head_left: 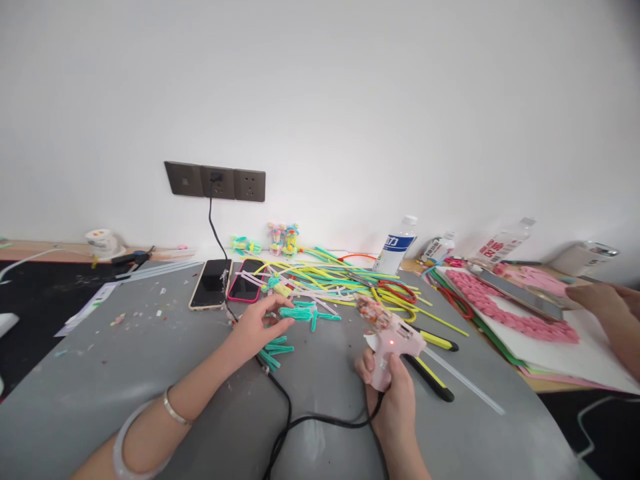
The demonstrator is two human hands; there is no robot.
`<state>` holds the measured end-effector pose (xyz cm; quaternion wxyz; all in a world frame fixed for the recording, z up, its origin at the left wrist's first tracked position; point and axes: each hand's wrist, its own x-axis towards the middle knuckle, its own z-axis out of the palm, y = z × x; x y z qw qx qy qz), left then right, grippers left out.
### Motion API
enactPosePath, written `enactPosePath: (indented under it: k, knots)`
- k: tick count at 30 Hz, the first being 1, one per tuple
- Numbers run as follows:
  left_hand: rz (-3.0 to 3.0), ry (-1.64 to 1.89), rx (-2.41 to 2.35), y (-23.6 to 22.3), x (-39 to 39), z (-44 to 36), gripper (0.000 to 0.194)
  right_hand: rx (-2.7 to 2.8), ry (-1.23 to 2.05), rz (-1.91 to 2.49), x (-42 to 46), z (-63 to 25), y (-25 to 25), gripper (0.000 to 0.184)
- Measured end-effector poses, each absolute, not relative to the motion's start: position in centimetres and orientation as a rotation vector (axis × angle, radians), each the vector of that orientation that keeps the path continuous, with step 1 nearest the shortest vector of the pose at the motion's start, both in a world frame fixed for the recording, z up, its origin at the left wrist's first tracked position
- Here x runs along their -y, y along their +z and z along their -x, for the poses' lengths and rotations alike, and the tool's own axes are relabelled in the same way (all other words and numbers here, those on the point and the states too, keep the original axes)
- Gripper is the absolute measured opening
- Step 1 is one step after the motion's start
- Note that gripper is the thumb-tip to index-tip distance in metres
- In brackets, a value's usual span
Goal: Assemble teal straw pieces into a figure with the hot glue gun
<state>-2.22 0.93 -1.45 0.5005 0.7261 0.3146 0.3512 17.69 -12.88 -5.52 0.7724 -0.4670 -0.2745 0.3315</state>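
My left hand (261, 328) pinches one end of a teal pipe-cleaner figure (303, 312) between thumb and fingers, just above the grey mat. Short teal pipe-cleaner pieces (276, 351) lie below that hand. Wrapped round the handle of a pale pink hot glue gun (395, 343) is my right hand (393, 393). The gun's red light is on, and its nozzle, crusted with stuck-on bits, points up and left, apart from the figure. A clear glue stick (467, 380) juts from its back. A small yellow and teal piece (279, 287) lies beyond the figure.
Loose pipe cleaners (320, 277) spread behind my hands. Two phones (211, 285) lie left, and yellow-black pliers (431, 377) right. The gun's black cord (325, 419) crosses the mat. A bottle (396, 245) stands by the wall. Another person's hand (603, 303) is at far right.
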Motion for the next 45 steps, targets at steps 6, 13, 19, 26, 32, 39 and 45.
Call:
enactPosePath:
  k: [6, 13, 19, 26, 32, 39, 45]
  knots:
    - [-1.874, 0.786, -0.792, -1.9, -1.1, 2.4, 0.025, 0.823, 0.906, 1.015, 12.8, -16.6, -6.0, 0.048]
    - [-1.908, 0.758, -0.803, -1.7, -1.0, 2.3, 0.023, 0.961, 0.938, 1.099, 12.0, -16.0, -5.7, 0.055]
    - [-1.913, 0.781, -0.809, -1.4, -0.8, 2.2, 0.023, 1.092, 0.878, 1.204, 12.0, -16.2, -7.0, 0.057]
    - [-1.922, 0.791, -0.788, -1.2, -0.7, 2.2, 0.023, 1.165, 0.852, 1.240, 12.1, -16.2, -7.3, 0.057]
    - [-1.937, 0.800, -0.780, -1.2, -0.8, 2.2, 0.023, 1.160, 0.855, 1.283, 12.2, -16.0, -7.4, 0.055]
    - [-1.953, 0.811, -0.776, -1.2, -0.8, 2.2, 0.023, 1.125, 0.800, 1.266, 12.1, -15.8, -7.9, 0.055]
    - [-1.948, 0.823, -0.772, -1.3, -0.8, 2.2, 0.023, 1.119, 0.789, 1.268, 12.0, -15.6, -7.5, 0.052]
